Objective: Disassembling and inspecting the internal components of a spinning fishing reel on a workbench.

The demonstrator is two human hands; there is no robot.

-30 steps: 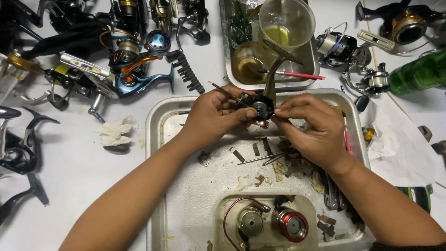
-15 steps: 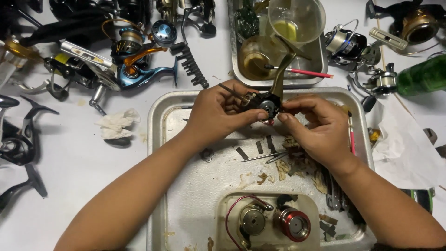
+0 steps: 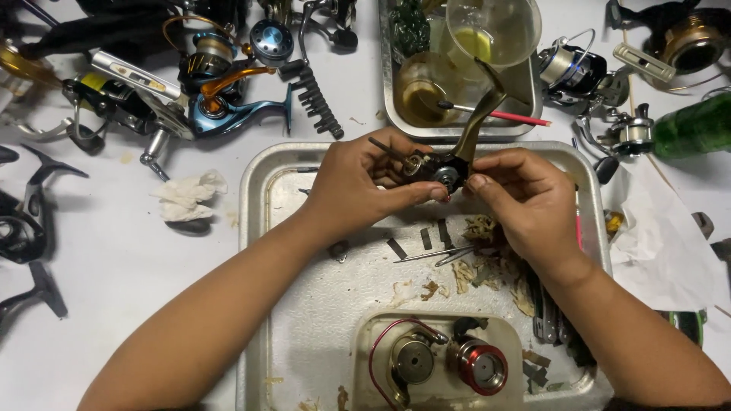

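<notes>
A dark fishing reel body (image 3: 445, 169) is being held above the far end of a large metal tray (image 3: 304, 304), between the two hands. It is being gripped by the left hand (image 3: 365, 183), whose fingers (image 3: 426, 192) are being pressed together around its left side, with a thin shaft sticking out past the knuckles. The reel's bronze-coloured stem is being pointed up and away, toward a second metal tray (image 3: 388, 99) set just beyond the first. The right hand (image 3: 525, 202) is being kept against the reel's right side, and a small part at its centre is being pinched by the thumb and forefinger; what exactly is being pinched cannot be told.

Under the hands, tweezers (image 3: 434, 255), small dark pieces and bits of soiled tissue are lying on the large tray's floor. In a small white dish (image 3: 365, 335) at the near end of that tray, a red spool (image 3: 478, 367) and a grey spool (image 3: 413, 359) are being kept side by side. In the far tray, a clear plastic cup (image 3: 495, 30), a glass of brownish liquid (image 3: 422, 87) and a red-handled brush (image 3: 495, 114) are being kept. On the white counter (image 3: 114, 289), a blue reel (image 3: 228, 106) and a crumpled tissue (image 3: 186, 196) are lying to the left, well apart from the hands, and a green bottle (image 3: 693, 125) is lying to the right.
</notes>
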